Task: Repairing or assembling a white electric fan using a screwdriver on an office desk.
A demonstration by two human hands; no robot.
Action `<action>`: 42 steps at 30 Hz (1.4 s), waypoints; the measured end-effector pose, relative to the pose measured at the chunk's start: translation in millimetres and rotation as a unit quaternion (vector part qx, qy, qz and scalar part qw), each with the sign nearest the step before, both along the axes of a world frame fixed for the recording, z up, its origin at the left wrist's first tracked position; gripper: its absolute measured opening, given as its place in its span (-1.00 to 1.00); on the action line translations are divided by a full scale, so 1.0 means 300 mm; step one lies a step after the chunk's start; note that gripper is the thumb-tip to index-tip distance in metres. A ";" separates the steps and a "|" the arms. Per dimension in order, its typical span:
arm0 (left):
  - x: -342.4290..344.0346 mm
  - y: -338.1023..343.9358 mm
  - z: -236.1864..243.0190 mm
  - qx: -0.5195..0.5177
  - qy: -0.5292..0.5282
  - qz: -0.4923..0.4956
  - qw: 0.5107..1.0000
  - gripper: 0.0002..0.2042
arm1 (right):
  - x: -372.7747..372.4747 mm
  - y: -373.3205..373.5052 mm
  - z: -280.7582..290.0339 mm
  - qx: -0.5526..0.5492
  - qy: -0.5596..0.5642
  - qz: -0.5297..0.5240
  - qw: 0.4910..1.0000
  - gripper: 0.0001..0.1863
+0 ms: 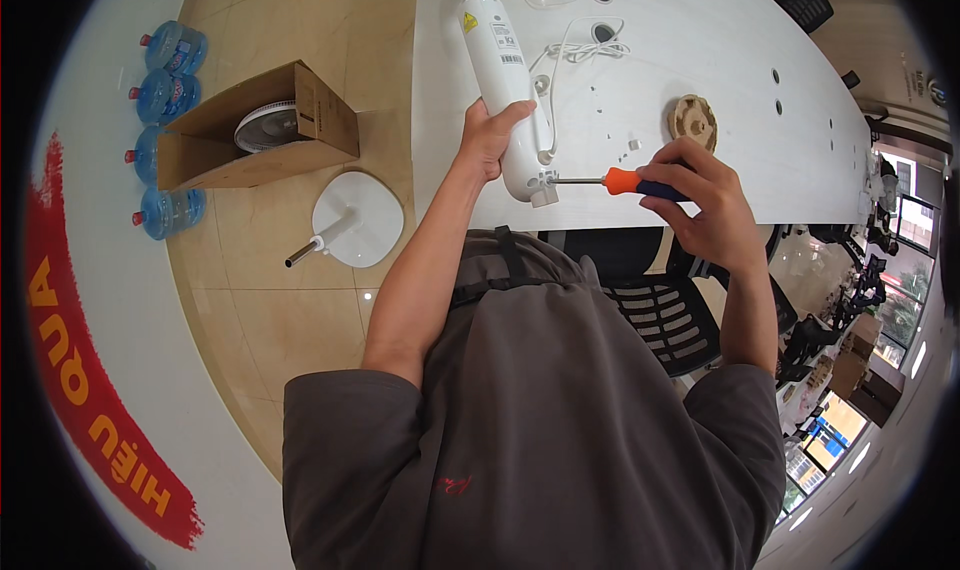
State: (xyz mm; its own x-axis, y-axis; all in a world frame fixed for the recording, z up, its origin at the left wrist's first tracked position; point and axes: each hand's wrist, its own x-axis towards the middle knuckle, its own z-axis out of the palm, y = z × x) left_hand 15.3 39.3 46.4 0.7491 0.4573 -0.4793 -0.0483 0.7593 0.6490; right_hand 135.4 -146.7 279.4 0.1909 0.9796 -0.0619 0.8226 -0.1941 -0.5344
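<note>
A long white rounded housing [502, 80], which looks like part of a stand fan, lies on the white table with its near end at the front edge. My left hand [487, 138] is wrapped round its side, thumb across the top. In my right hand [705, 205] is a screwdriver [625, 180] with an orange and dark blue handle, held level and gripped by the fingers. Its metal shaft points left and its tip meets the housing's near end, beside a small pale block [543, 198]. What the tip sits in is too small to make out.
A coiled white cord [590, 50] and a round tan part [693, 122] lie on the table [740, 185], with small bits between. On the floor at left stand an open cardboard box [330, 120] holding a fan grille, a white base [375, 235] with a pole, and several water bottles [170, 95].
</note>
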 end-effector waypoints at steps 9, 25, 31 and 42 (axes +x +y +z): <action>0.001 -0.002 -0.009 -0.002 -0.001 0.002 1.000 -0.49 | 0.003 -0.001 0.005 -0.002 -0.005 -0.003 1.000 -0.69; 0.001 0.002 0.004 -0.004 0.004 0.003 1.000 -0.51 | -0.002 -0.003 0.015 -0.010 -0.004 -0.008 1.000 -0.70; 0.000 -0.002 0.005 -0.005 0.004 0.006 1.000 -0.51 | -0.005 -0.002 0.024 -0.007 -0.011 -0.012 1.000 -0.70; 0.002 -0.002 -0.002 -0.003 -0.003 0.007 1.000 -0.52 | -0.007 0.007 0.016 -0.008 -0.008 -0.011 1.000 -0.70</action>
State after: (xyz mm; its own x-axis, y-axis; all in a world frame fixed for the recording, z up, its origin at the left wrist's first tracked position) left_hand 15.8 38.8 45.6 0.7452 0.4648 -0.4781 -0.0627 0.7626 0.6438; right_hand 133.4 -144.5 284.0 0.2135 0.9742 -0.0733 0.8270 -0.2202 -0.5174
